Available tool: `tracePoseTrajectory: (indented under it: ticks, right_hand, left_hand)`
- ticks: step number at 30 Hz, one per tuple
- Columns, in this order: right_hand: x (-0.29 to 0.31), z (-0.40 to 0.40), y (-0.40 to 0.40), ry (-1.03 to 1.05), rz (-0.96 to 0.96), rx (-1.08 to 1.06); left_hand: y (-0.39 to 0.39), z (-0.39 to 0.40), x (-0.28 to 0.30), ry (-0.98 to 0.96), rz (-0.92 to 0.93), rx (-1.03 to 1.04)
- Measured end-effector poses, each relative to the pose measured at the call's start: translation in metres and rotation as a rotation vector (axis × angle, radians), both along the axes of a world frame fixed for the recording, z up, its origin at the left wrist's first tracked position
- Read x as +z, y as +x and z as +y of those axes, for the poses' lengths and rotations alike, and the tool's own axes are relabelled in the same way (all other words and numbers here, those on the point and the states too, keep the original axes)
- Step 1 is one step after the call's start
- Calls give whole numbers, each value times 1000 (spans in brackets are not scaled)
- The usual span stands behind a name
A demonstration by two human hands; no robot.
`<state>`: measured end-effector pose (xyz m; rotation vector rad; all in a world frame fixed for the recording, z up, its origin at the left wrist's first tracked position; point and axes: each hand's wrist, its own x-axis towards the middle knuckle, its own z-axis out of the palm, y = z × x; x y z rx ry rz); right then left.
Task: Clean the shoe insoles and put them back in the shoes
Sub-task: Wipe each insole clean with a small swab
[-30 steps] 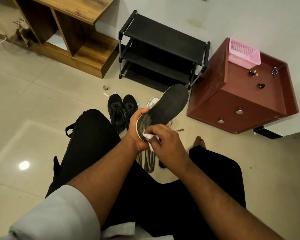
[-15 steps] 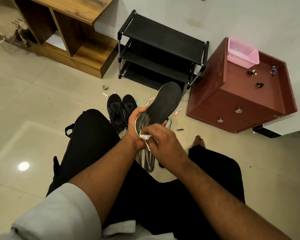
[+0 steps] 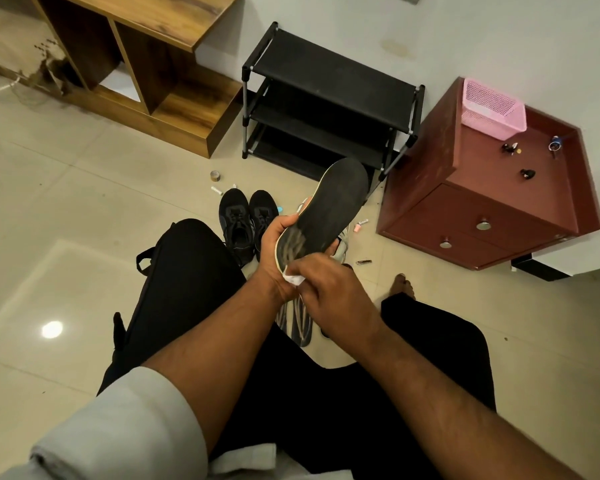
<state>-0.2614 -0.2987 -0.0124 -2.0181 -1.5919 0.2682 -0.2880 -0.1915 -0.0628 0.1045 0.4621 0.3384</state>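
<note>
Tiled floor (image 3: 84,188) behind; insole (image 3: 323,216) raised since, left hand (image 3: 274,251) gripping; right hand (image 3: 329,292) pinching wipe (image 3: 293,278).

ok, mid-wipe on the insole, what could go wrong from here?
1. The left hand holds the insole only near the heel, so the long toe end sticks out unsupported; wiping pressure could bend it or loosen the grip.
2. The right hand pinches a small white wipe that could slip out.
3. Small items litter the floor near the black shoes; something could drop inside.
</note>
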Motion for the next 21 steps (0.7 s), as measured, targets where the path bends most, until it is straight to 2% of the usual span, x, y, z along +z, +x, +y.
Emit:
tracePoseTrajectory:
  ticks: [7,13,18,21]
  right_hand:
    - [3,3,29,10,-89,-63]
    - [4,-1,6,-4,-81,170]
    - [5,-4,29,-46,-165,168]
    - [8,-6,25,-26,-173,246]
  left_hand:
    - [-4,-5,3,4,10,-44]
    - [0,-2,-1,19,-8,17]
    - [-2,-5,-2,28,-19,-54]
    - [-3,-7,2,46,-35,-78]
